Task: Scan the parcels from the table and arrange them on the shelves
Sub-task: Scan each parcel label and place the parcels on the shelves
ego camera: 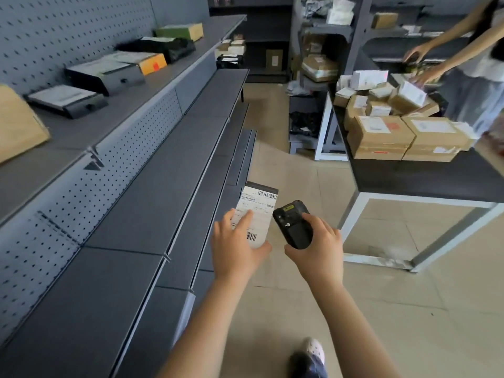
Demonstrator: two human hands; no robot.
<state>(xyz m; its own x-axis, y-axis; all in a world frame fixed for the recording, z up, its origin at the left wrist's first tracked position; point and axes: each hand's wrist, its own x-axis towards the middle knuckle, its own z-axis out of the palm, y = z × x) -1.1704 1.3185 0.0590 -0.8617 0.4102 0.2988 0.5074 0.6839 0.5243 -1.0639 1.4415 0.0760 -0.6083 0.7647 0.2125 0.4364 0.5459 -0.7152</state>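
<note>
My left hand (236,242) grips a flat dark parcel (259,205) with a white barcode label facing up, held above the floor beside the lower shelves. Just to its right, my right hand (316,245) holds a black handheld scanner (293,225), its head next to the label's edge. Grey stepped shelves (152,170) run along the left. The top shelf carries several parcels, among them a dark box (105,75) and a green-yellow box (180,31). The black table (425,173) at the right holds a pile of cardboard parcels (381,132).
Another person (474,58) stands at the far right, hands over the table's parcels. More shelving with boxes (319,64) stands at the back. Tiled floor (286,170) lies between shelves and table. My shoe (313,350) shows at the bottom.
</note>
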